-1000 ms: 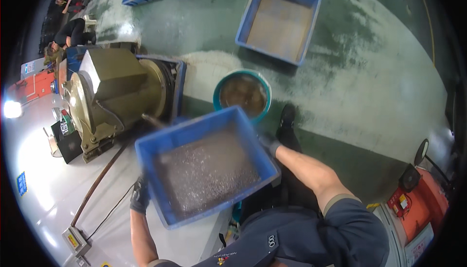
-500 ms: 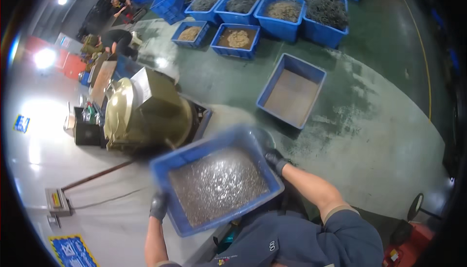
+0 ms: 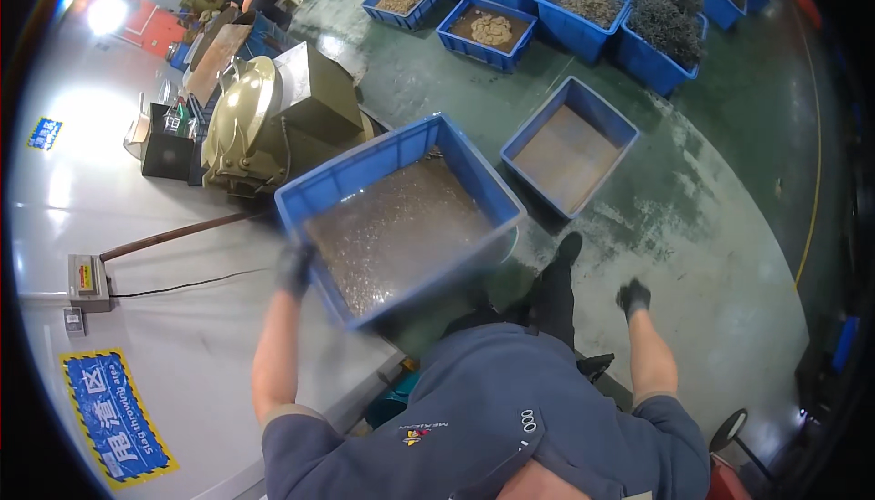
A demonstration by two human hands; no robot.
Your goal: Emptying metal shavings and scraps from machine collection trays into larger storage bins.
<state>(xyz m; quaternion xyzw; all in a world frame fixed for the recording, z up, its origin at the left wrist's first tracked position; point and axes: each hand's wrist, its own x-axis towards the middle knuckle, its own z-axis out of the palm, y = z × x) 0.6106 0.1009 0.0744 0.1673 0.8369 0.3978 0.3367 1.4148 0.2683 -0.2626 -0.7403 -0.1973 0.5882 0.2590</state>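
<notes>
Blue tub (image 3: 478, 172) mid-frame, left hand (image 3: 294, 269) at its left wall.
I can't tell that grip; right hand (image 3: 633, 297) loose, empty, apart.

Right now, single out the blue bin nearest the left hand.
The foreground bin, with glittering brown contents, right beside the left hand. The next-nearest bin lies beyond it to the right; the other bins stand farther off.
</notes>
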